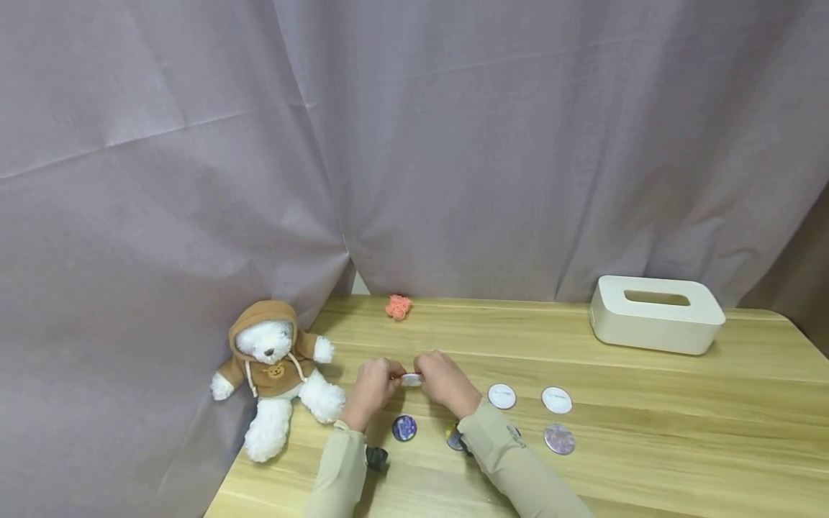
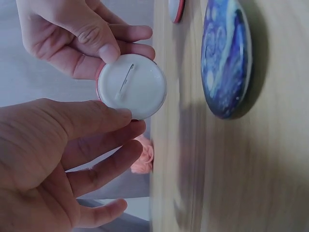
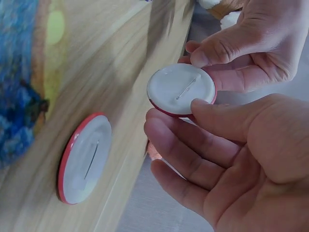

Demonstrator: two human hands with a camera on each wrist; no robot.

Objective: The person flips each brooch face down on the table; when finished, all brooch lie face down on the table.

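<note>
A round pin-back button badge [image 1: 411, 379] with a white back and a red rim is held up between both hands. My left hand [image 1: 372, 392] pinches one edge between thumb and fingers. At the opposite edge my right hand [image 1: 447, 383] pinches it the same way. In the left wrist view the back of the badge [image 2: 133, 87] faces the camera, its metal pin lying across it. The right wrist view shows the same white back [image 3: 182, 89]. Below the hands lies a blue swirl-patterned badge [image 1: 404, 428], face up. Another badge [image 1: 455, 439] is partly hidden by my right wrist.
Right of my hands lie two white-backed badges [image 1: 501, 396] [image 1: 557, 400] and a pale purple badge [image 1: 560, 439]. A white teddy bear [image 1: 275, 381] in a brown hoodie sits left. Behind are a coral-coloured ornament [image 1: 398, 307] and a tissue box [image 1: 657, 316]. A grey curtain [image 1: 453, 144] backs the table.
</note>
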